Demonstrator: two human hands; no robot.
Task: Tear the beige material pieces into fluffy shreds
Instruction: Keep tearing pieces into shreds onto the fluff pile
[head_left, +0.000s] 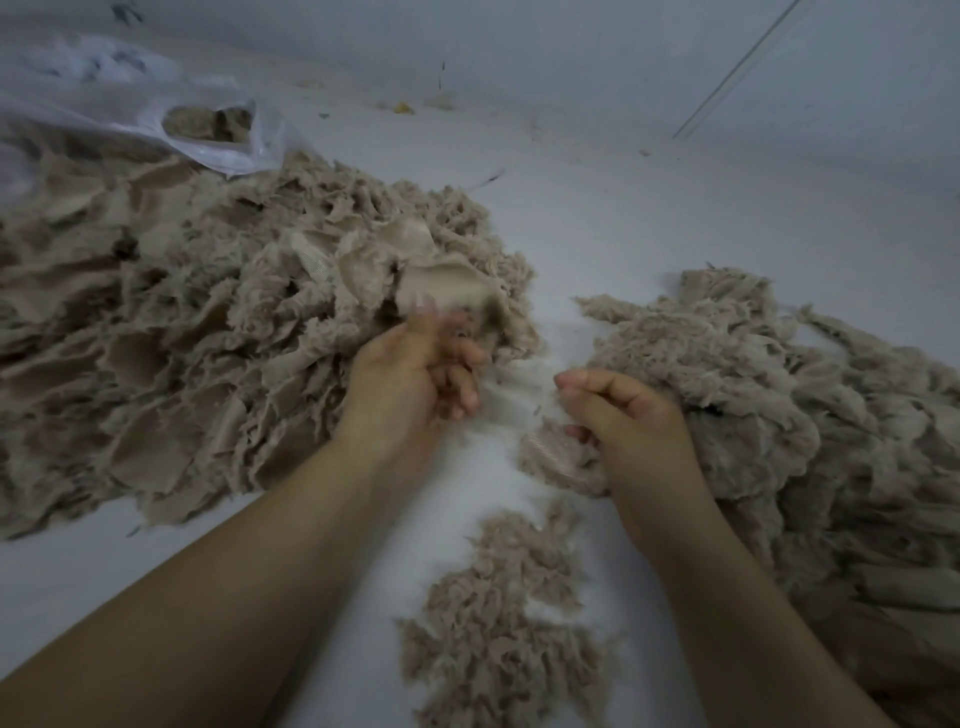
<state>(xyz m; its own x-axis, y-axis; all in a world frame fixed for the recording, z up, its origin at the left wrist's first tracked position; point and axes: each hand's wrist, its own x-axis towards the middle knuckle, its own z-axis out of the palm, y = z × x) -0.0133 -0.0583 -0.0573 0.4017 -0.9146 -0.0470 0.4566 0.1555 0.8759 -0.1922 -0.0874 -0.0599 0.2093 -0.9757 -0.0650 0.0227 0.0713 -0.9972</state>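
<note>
White floor. Left grip curled on a beige piece rising just beyond it; right grip pinches a fluffy tuft beneath, shred heap alongside.

Left hand blurred, fingers curled on beige piece at edge of big pile to its left. Right hand curled over tuft; shredded heap just right of it. Small shred patch below, between forearms. Plastic bag far beyond left hand. White floor.
</note>
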